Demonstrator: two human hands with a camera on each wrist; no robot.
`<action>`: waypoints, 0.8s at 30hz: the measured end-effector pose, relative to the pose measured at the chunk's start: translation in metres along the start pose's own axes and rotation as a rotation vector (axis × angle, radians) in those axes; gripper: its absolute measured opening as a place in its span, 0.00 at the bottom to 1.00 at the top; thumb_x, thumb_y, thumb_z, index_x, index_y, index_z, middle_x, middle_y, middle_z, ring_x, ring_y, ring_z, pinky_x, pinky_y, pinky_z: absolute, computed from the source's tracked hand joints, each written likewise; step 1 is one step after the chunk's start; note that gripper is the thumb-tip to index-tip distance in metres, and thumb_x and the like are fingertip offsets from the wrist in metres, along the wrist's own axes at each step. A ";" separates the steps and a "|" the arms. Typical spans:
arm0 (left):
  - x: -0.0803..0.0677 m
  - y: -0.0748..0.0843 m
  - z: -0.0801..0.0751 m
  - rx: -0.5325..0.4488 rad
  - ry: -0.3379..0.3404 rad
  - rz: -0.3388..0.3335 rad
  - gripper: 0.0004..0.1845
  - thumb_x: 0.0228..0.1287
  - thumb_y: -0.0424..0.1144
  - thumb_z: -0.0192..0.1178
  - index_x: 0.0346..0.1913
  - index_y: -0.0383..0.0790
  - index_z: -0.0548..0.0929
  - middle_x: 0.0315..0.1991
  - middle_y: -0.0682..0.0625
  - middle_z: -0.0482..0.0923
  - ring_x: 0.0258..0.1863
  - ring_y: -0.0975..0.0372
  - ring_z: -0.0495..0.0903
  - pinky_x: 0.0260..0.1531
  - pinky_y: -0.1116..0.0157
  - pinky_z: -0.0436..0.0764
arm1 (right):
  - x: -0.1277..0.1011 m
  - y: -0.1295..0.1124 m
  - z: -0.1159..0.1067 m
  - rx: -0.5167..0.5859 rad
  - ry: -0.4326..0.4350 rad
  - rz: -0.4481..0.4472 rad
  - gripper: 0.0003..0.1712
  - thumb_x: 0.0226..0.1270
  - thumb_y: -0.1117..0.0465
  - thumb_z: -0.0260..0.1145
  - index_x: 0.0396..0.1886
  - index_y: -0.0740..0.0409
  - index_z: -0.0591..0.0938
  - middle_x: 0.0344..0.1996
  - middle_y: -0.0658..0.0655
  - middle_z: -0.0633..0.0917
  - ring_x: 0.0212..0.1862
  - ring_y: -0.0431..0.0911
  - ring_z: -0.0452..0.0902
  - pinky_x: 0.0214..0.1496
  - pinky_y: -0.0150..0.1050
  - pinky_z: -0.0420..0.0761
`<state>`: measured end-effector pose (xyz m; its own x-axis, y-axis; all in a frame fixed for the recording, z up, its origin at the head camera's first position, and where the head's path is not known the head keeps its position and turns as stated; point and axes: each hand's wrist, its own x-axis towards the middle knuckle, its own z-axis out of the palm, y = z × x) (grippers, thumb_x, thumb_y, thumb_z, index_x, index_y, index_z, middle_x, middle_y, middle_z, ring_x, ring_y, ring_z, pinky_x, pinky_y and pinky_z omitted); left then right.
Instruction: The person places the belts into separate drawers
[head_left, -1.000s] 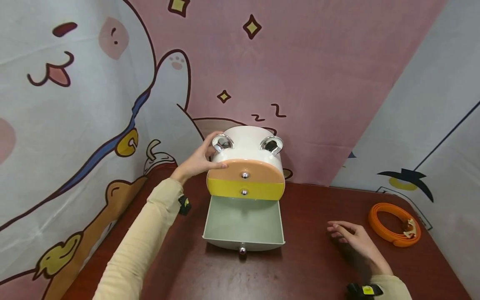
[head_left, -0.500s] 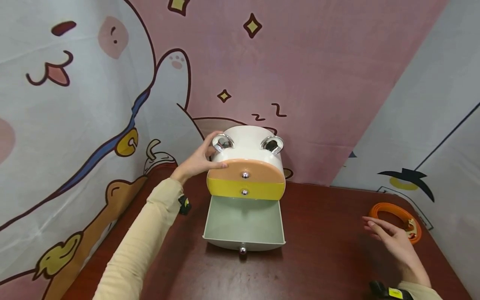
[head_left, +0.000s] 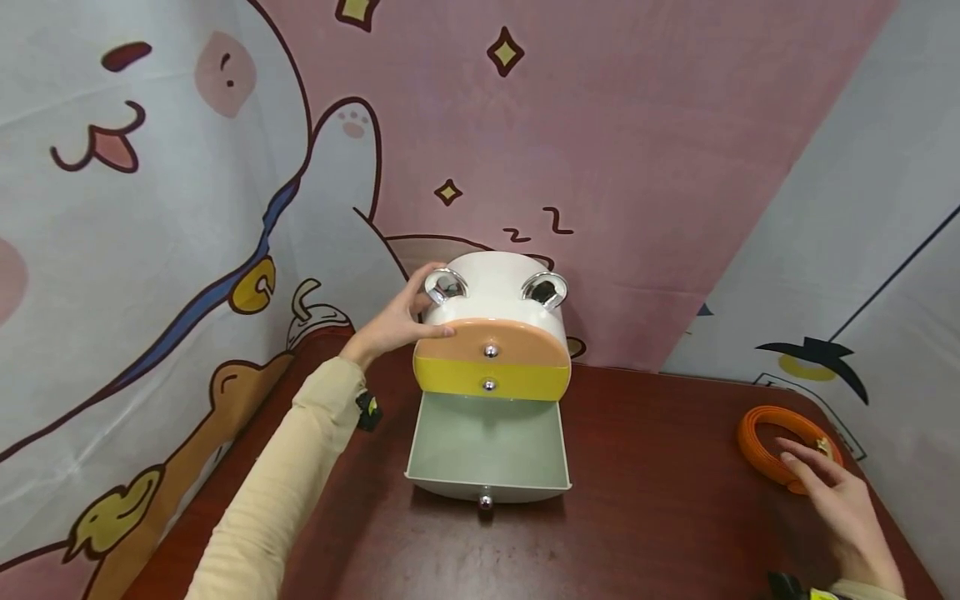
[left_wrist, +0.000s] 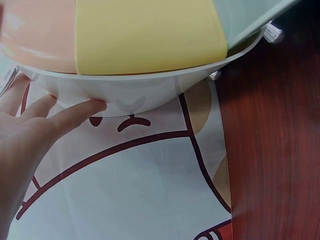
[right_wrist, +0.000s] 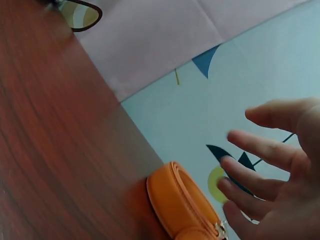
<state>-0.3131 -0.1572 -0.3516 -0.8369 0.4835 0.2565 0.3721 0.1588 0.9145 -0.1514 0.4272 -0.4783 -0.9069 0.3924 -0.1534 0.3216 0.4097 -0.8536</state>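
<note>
A small white drawer cabinet [head_left: 495,283] with two silver ring ears stands mid-table. Its upper orange drawer [head_left: 457,343] and yellow drawer [head_left: 450,379] are closed, while the pale green bottom drawer [head_left: 487,442] is pulled out, with nothing seen inside. My left hand [head_left: 393,325] rests against the cabinet's left side, fingers fairly straight, thumb at the front edge; the left wrist view shows fingertips touching the white shell [left_wrist: 145,95]. A coiled orange belt [head_left: 765,454] with a metal buckle lies at the right. Over its near side hovers my right hand [head_left: 843,500], fingers spread, apart from the belt in the right wrist view.
The dark red wooden table [head_left: 637,517] meets a printed cloth backdrop [head_left: 630,167] behind and at both sides. A silver knob [head_left: 486,502] sticks out from the front of the open drawer.
My right hand has moved right across the table, from beside the cabinet's right to the orange belt. The left hand and the cabinet have stayed still.
</note>
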 end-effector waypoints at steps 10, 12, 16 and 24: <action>-0.004 0.005 0.000 0.003 0.002 -0.011 0.53 0.54 0.26 0.71 0.75 0.52 0.48 0.61 0.42 0.73 0.58 0.52 0.74 0.55 0.50 0.71 | 0.006 0.009 -0.005 0.051 0.133 0.013 0.37 0.71 0.43 0.56 0.76 0.44 0.58 0.74 0.44 0.52 0.71 0.47 0.48 0.69 0.55 0.52; -0.006 0.012 0.001 -0.004 -0.001 -0.015 0.53 0.54 0.25 0.70 0.75 0.50 0.47 0.62 0.40 0.72 0.59 0.50 0.72 0.56 0.48 0.69 | 0.009 0.011 -0.006 0.011 0.134 0.012 0.38 0.71 0.43 0.56 0.77 0.45 0.55 0.74 0.48 0.53 0.69 0.52 0.50 0.66 0.55 0.57; -0.011 0.026 0.003 -0.016 -0.003 -0.020 0.52 0.54 0.24 0.69 0.75 0.47 0.47 0.62 0.37 0.71 0.60 0.47 0.71 0.57 0.47 0.68 | 0.016 0.016 -0.006 -0.009 0.145 0.025 0.40 0.71 0.43 0.55 0.77 0.45 0.52 0.75 0.61 0.49 0.72 0.57 0.44 0.67 0.58 0.55; -0.011 0.028 0.004 -0.017 -0.013 -0.025 0.52 0.55 0.24 0.69 0.75 0.50 0.48 0.61 0.37 0.72 0.59 0.49 0.72 0.57 0.48 0.69 | 0.026 0.030 0.004 0.030 0.222 0.101 0.39 0.72 0.47 0.55 0.77 0.42 0.52 0.73 0.57 0.56 0.69 0.49 0.53 0.66 0.40 0.61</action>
<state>-0.2919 -0.1550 -0.3297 -0.8403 0.4909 0.2298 0.3445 0.1563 0.9257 -0.1671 0.4461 -0.5098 -0.7872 0.6031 -0.1283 0.3966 0.3359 -0.8543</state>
